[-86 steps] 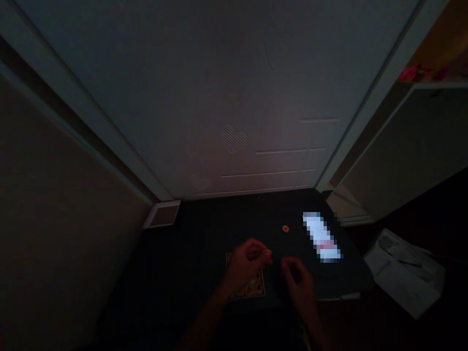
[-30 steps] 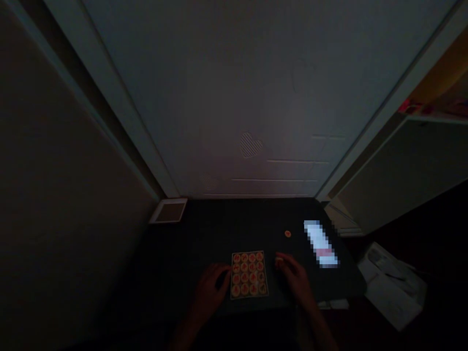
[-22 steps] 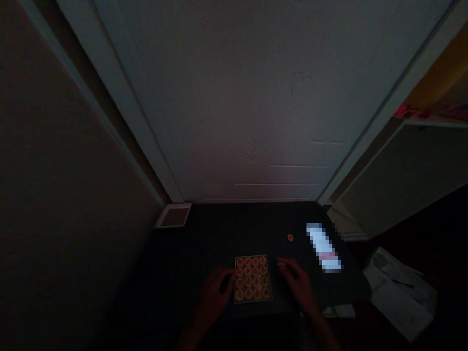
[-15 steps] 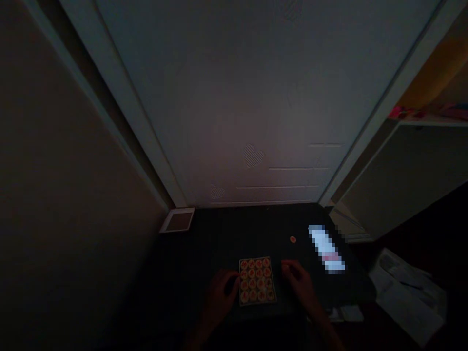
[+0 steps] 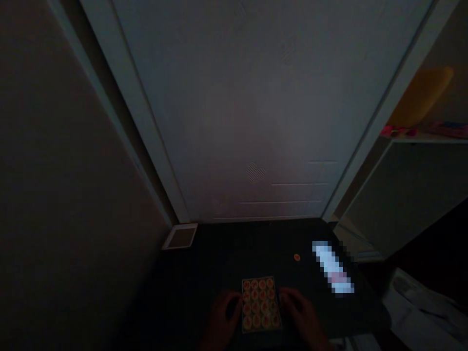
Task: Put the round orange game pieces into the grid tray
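Observation:
A square tray (image 5: 280, 328) filled with rows of round, pale pieces (image 5: 256, 307) lies flat on the dark table in front of me. Most pieces carry red marks, too dim to read; a few at the lower right look darker. My left hand (image 5: 222, 314) is curled at the tray's left side, thumb and fingertips against its edge. On the opposite side, my right hand (image 5: 302, 312) has its bent fingers at the right edge. One loose round piece (image 5: 297, 257) with a red mark lies beyond my right hand, apart from the tray.
A bright blurred-out rectangle (image 5: 332, 268) lies on the table (image 5: 226, 253) to the right. At the back left is a shallow white-rimmed box (image 5: 190, 225). A pale door panel (image 5: 237, 122) rises behind the table. Whitish items (image 5: 420, 302) sit low at the right.
My right hand has moved left, from a gap beside the tray up to its right edge. The view has tilted up, so everything sits lower in it.

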Available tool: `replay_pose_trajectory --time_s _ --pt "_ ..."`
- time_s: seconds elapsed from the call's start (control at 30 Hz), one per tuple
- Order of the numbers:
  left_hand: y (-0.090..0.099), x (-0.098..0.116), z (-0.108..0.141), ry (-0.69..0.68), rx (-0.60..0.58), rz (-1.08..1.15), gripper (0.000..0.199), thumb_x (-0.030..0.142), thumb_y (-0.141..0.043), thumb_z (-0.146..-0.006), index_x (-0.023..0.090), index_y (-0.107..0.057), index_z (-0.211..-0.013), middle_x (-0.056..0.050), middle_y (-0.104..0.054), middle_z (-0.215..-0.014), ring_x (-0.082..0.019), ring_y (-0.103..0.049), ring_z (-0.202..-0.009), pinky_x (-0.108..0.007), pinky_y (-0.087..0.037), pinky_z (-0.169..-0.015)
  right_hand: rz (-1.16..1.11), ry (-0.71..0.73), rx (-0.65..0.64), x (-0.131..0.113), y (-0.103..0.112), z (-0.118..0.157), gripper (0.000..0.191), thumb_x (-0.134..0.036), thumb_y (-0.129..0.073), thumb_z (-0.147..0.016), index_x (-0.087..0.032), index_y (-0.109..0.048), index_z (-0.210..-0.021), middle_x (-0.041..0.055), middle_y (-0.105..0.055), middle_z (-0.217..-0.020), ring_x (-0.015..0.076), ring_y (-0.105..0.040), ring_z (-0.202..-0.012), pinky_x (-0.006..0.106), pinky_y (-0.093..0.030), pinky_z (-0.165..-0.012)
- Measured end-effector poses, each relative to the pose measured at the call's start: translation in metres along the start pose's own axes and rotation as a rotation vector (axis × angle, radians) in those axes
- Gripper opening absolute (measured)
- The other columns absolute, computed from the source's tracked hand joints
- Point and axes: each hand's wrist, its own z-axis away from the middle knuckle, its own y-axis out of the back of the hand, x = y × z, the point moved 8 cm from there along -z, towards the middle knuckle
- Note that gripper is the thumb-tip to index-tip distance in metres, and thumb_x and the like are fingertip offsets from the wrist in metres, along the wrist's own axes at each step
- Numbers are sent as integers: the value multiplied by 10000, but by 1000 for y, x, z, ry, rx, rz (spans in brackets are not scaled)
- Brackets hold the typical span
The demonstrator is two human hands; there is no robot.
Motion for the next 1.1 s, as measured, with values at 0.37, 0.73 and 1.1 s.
replay_pose_trajectory --time_s 0.37,0.73,1.1 --pt "-3 -7 0 19 -5 -13 317 500 -524 -972 271 -743 -989 -69 -760 -988 -259 -720 -936 -400 -586 -880 11 -57 -73 2 -17 1 511 -678 -757 -704 -229 -767 -948 51 -775 -837 274 -731 -822 350 -575 -738" --pt "-1 3 -2 -26 -6 -36 275 423 -522 -981 236 -724 -974 -74 -750 -952 -241 -715 -908 -386 -578 -850 244 32 -15 8 -18 -2 365 -556 -679 -783 -204 -745 -853 60 -751 -826 242 -703 -795 299 -542 -728" --pt "-2 4 -1 -19 -39 -55 222 387 -546 -980 244 -715 -982 -62 -742 -971 -234 -709 -923 -370 -567 -863 288 143 76 11 -2 3 385 -545 -544 -939 -213 -723 -1013 91 -753 -991 258 -717 -921 337 -576 -807"
